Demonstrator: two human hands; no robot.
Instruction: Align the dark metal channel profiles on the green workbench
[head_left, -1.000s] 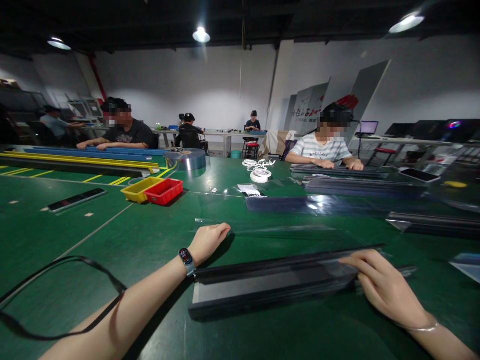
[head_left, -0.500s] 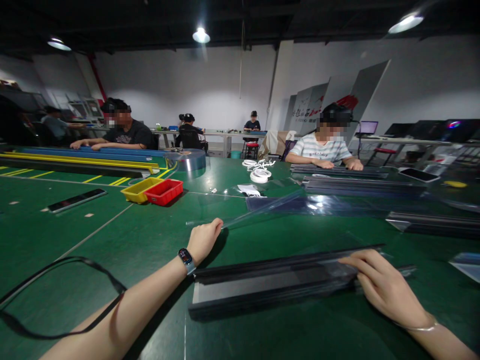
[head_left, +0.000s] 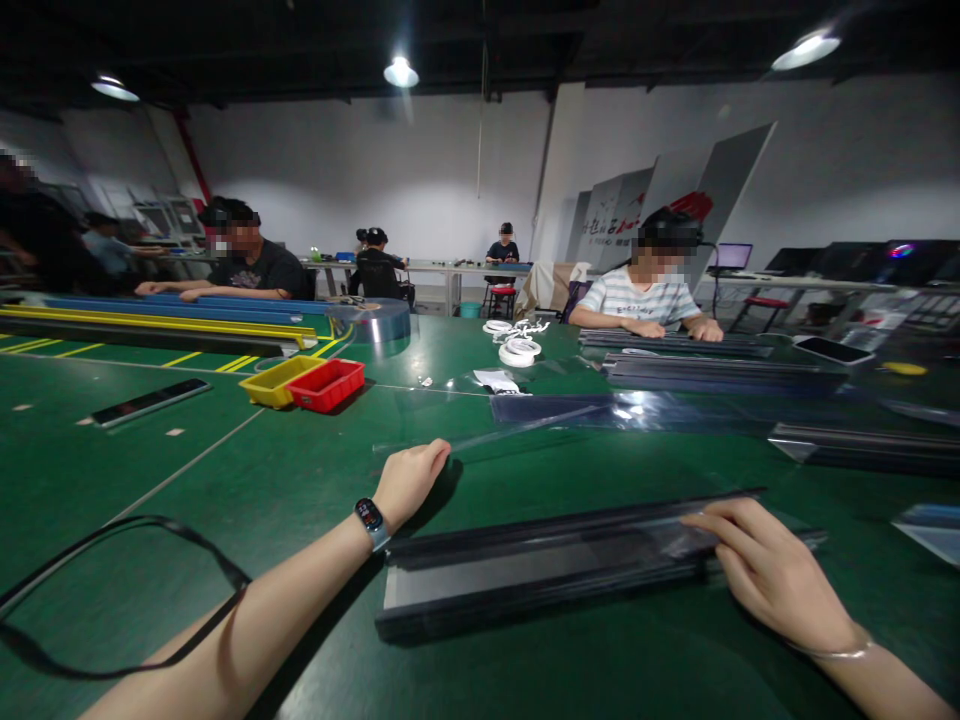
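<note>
My left hand [head_left: 414, 478], a smartwatch on its wrist, is closed in a pinch on a thin clear plastic strip [head_left: 525, 430] held above the table. The strip slants away to the right, toward a clear plastic sheet [head_left: 555, 409] lying flat. In front of me lies a long dark channel profile [head_left: 517, 608] with raised edges and a pale grey inner face. Over its right end, my right hand [head_left: 776, 575] has its fingers pressed together on clear plastic film [head_left: 667, 528]. That film's far edges are hard to make out.
Yellow [head_left: 276, 381] and red bins [head_left: 328, 383] sit left of centre, near a phone [head_left: 151, 402]. More dark profiles [head_left: 862, 446] lie at right. White cable coils [head_left: 519, 351] and a plastic roll [head_left: 381, 322] stand farther back. Co-workers sit across the table.
The clear strip in my left hand has sunk lower and lies flatter. Both hands stay nearly in place. At the far left, a standing person shows more fully.
</note>
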